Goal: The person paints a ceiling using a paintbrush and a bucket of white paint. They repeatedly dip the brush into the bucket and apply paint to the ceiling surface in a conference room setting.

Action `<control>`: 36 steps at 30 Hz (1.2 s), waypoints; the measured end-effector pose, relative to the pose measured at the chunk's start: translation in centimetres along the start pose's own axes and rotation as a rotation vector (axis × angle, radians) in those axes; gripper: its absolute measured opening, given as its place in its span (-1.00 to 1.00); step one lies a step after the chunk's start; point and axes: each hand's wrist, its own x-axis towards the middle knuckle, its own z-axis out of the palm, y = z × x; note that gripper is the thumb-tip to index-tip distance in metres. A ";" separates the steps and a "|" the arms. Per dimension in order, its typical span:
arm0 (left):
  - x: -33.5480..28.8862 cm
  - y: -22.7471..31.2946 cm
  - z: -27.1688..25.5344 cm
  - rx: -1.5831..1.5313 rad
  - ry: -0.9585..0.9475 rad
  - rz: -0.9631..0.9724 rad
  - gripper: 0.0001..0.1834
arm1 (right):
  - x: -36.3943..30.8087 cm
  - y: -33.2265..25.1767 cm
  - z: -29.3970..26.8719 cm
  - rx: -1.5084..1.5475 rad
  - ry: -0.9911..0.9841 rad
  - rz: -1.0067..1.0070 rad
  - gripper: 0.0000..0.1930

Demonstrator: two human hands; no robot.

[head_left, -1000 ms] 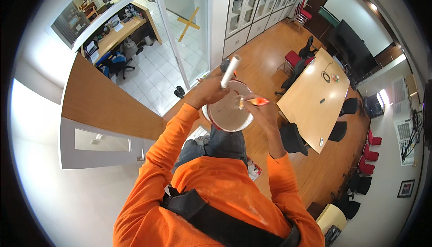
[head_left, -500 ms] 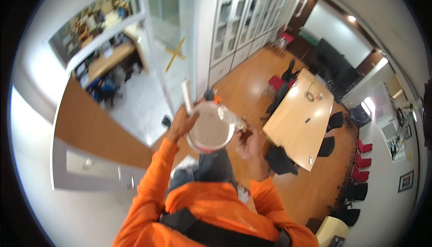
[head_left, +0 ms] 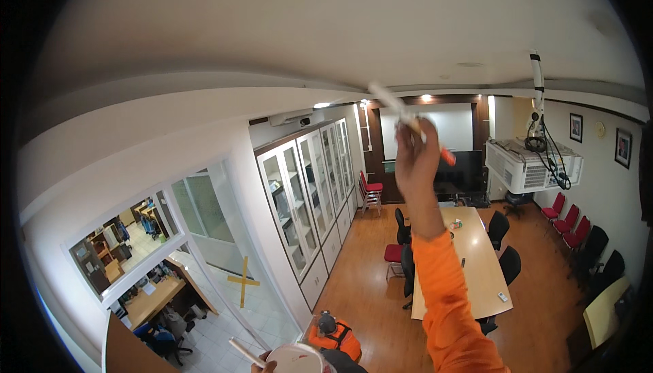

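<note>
Tube (head_left: pixel 386 100), white, is pinched in right hand (head_left: pixel 416 159) fingers beside an orange-handled tool (head_left: pixel 445 155); keep it steady near the ceiling (head_left: pixel 326 40).

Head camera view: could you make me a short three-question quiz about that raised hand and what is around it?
1. True or false: the raised right hand grips a thin white tube.
2. What colour is the sleeve on that arm?
3. At which edge of the picture does the round white dish show? A top, B bottom, C right.
Key: 1 true; 2 orange; 3 B.
</note>
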 end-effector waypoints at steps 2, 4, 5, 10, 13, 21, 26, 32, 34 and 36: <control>-1.8 -0.7 -1.7 0.026 0.037 -0.021 -0.42 | 4.8 -1.5 3.3 0.011 -0.029 -0.137 -0.69; -3.8 -1.6 -3.5 0.072 0.142 -0.042 -0.40 | 8.8 -3.0 6.2 0.021 -0.085 -0.221 -0.69; -4.6 -3.4 -4.7 0.036 0.175 -0.046 -0.38 | 10.4 -3.8 7.9 0.031 -0.104 -0.257 -0.69; -6.7 -13.1 -8.5 -0.062 0.243 -0.188 -0.29 | 16.6 -4.9 13.6 0.445 0.000 -0.424 -0.74; -5.4 -6.0 -4.4 0.135 0.181 -0.167 -0.27 | 19.8 1.8 14.3 0.418 -0.079 -0.404 -0.76; -5.2 -0.7 -0.8 0.157 0.164 -0.039 -0.37 | 18.5 5.0 17.2 0.182 0.011 -0.298 -0.81; -8.1 -8.6 -7.2 0.075 0.206 -0.070 -0.30 | 19.2 -7.3 16.8 0.475 0.105 -0.306 -0.63; -3.0 -0.8 -4.6 0.249 0.015 0.086 -0.38 | 19.5 0.3 17.6 0.618 0.059 -0.318 -0.65; -2.1 2.4 -3.7 0.337 -0.028 0.136 -0.42 | 16.6 8.5 20.1 0.620 0.037 -0.215 -0.74; 0.0 2.2 -3.7 0.379 -0.043 0.127 -0.44 | 13.7 11.5 21.6 0.572 0.071 -0.078 -0.76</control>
